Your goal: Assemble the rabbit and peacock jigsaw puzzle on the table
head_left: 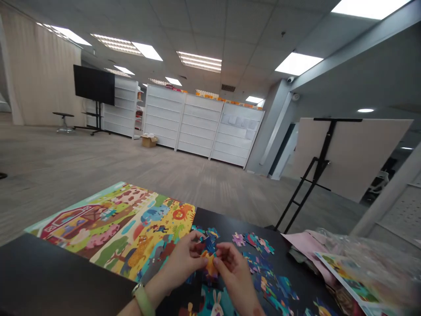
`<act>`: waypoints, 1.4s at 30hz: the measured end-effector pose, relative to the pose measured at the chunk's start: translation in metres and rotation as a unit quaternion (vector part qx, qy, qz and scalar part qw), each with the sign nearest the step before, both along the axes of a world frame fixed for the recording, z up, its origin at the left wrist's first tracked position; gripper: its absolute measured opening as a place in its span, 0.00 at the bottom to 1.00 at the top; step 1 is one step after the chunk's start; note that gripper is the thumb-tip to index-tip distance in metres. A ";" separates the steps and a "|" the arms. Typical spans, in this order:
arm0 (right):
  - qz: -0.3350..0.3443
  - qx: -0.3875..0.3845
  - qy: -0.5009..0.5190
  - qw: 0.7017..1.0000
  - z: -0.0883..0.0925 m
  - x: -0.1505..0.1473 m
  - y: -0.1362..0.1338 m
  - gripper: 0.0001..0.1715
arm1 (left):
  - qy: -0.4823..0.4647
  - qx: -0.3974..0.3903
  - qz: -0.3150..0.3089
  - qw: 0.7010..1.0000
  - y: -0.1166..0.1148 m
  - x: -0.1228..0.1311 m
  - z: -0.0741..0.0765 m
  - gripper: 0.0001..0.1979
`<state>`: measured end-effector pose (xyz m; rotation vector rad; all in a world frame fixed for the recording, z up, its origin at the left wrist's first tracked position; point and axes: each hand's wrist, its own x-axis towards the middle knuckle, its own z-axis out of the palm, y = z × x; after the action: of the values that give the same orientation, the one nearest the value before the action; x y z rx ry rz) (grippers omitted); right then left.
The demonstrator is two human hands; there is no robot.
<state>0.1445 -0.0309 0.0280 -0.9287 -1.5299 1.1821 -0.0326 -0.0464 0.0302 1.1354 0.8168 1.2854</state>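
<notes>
My left hand (187, 256) and my right hand (235, 272) come together above the black table (108, 287). Between their fingertips is an orange-yellow jigsaw puzzle piece (210, 264), pinched by both hands. Part of it is covered by my fingers. Below my hands, a teal joined puzzle section with a white rabbit (217, 303) lies near the table's front. Loose blue and multicoloured puzzle pieces (258, 263) spread to the right of my right hand. Just beyond my fingers are more blue pieces (212, 232).
Left of my hands lie two picture sheets, a farm scene (88, 219) and an animal scene (148, 235). Crumpled clear plastic packaging (368, 263) and a printed card (345, 281) sit at the right. A board on a black easel (322, 158) stands beyond the table.
</notes>
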 end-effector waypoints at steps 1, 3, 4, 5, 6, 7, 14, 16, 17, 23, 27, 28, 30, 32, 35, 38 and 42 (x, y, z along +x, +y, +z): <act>0.003 0.001 0.001 1.000 -0.001 0.000 0.000 0.15 | 0.002 0.003 0.000 1.000 0.000 0.000 0.000 0.22; -0.002 0.002 0.006 1.000 -0.001 0.000 -0.001 0.19 | 0.005 -0.001 0.003 1.000 -0.001 0.001 0.002 0.22; -0.005 -0.001 0.008 1.000 -0.001 0.000 -0.002 0.22 | 0.006 -0.003 0.005 1.000 -0.001 0.001 0.003 0.22; -0.005 -0.005 0.009 1.000 0.000 0.001 -0.002 0.25 | 0.007 -0.006 0.007 1.000 -0.002 0.001 0.004 0.21; -0.002 -0.011 0.008 1.000 0.000 0.001 -0.003 0.29 | 0.011 -0.011 0.009 1.000 -0.003 0.001 0.005 0.21; 0.004 -0.016 0.006 1.000 0.000 0.002 -0.003 0.31 | 0.017 -0.016 0.013 1.000 -0.004 0.001 0.007 0.21; 0.038 -0.032 0.012 0.999 0.004 0.001 -0.008 0.30 | 0.046 -0.036 0.033 0.998 -0.009 -0.002 0.011 0.19; 0.043 -0.031 0.015 0.998 0.006 0.000 -0.009 0.29 | 0.046 -0.039 0.037 0.997 -0.009 -0.002 0.011 0.20; 0.043 -0.026 0.015 0.999 0.006 0.000 -0.009 0.29 | 0.044 -0.040 0.038 0.998 -0.008 -0.002 0.009 0.20; 0.052 -0.002 0.006 0.999 0.003 0.001 -0.008 0.28 | 0.053 -0.035 0.056 0.996 -0.003 -0.002 -0.001 0.21; 0.052 -0.002 0.001 0.999 0.002 0.000 -0.008 0.27 | 0.048 -0.042 0.056 0.996 -0.004 -0.003 0.000 0.20; 0.051 -0.006 0.003 0.999 0.003 0.000 -0.008 0.27 | 0.047 -0.041 0.055 0.997 -0.005 -0.002 0.001 0.20; 0.043 -0.019 0.016 0.999 0.005 -0.001 -0.009 0.28 | 0.042 -0.037 0.047 0.997 -0.006 -0.001 0.004 0.20; 0.031 -0.035 0.030 0.998 0.008 -0.003 -0.010 0.28 | 0.034 -0.026 0.045 0.998 -0.005 0.001 0.005 0.18; 0.013 -0.046 0.035 0.998 0.013 -0.005 -0.012 0.26 | 0.034 -0.015 0.055 0.998 -0.005 0.005 0.005 0.16; 0.005 -0.044 0.043 0.998 0.017 -0.005 -0.014 0.24 | 0.021 -0.016 0.040 0.999 -0.005 0.005 0.004 0.18; -0.010 -0.044 0.060 0.997 0.015 -0.004 -0.012 0.27 | 0.010 -0.047 0.009 0.999 -0.007 0.002 0.002 0.19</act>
<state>0.1407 -0.0427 0.0433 -0.9123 -1.3783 1.2771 -0.0308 -0.0534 0.0319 1.0704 0.8949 1.2400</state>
